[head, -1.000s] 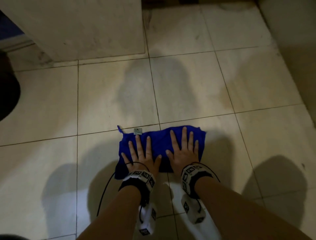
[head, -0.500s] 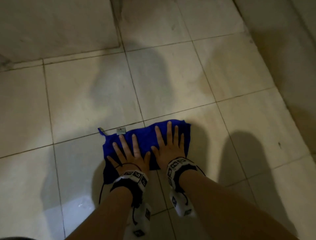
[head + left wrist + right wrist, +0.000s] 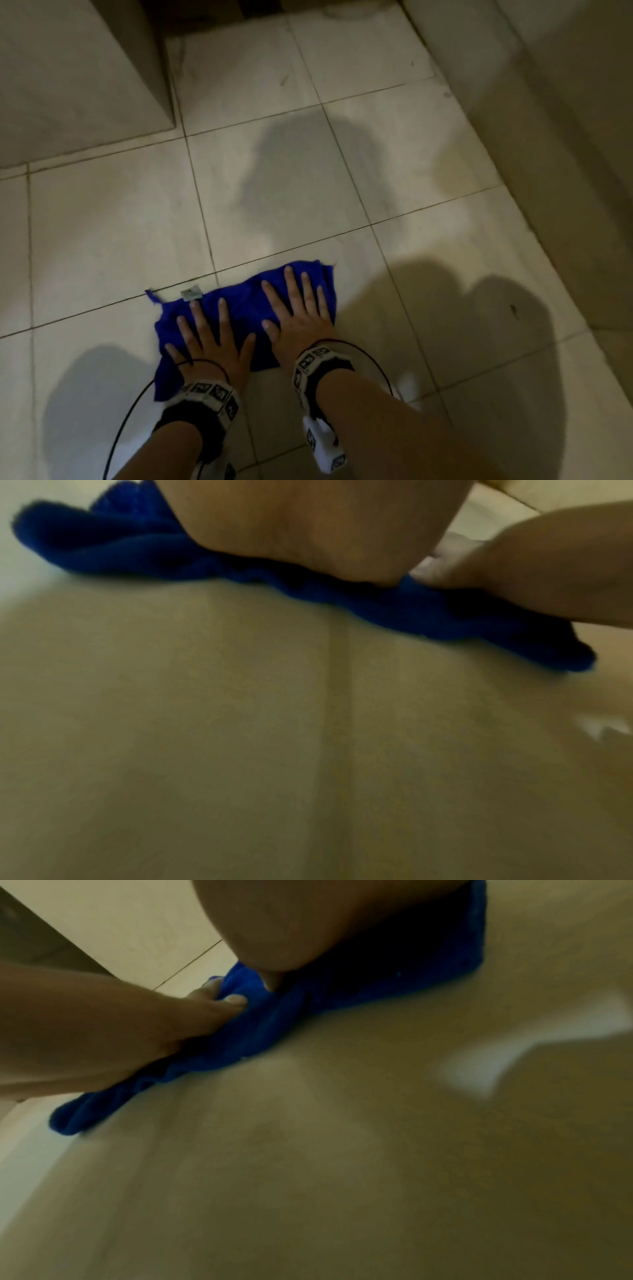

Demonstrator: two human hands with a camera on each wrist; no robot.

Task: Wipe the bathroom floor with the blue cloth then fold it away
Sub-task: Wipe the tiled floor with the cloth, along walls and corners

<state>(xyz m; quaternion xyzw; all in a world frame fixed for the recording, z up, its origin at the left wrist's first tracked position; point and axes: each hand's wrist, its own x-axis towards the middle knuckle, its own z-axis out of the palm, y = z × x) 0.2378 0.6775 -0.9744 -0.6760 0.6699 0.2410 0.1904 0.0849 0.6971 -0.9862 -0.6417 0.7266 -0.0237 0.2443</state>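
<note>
Cloth lies flat on floor tiles, near centre, small tag at far left edge; left hand & right hand side by side on it, palms down, fingers spread, pressing, nothing pinched

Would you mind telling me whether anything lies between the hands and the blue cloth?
Nothing visible does: the left hand and right hand both press flat, fingers spread, directly on the blue cloth lying on the tiled floor.
</note>
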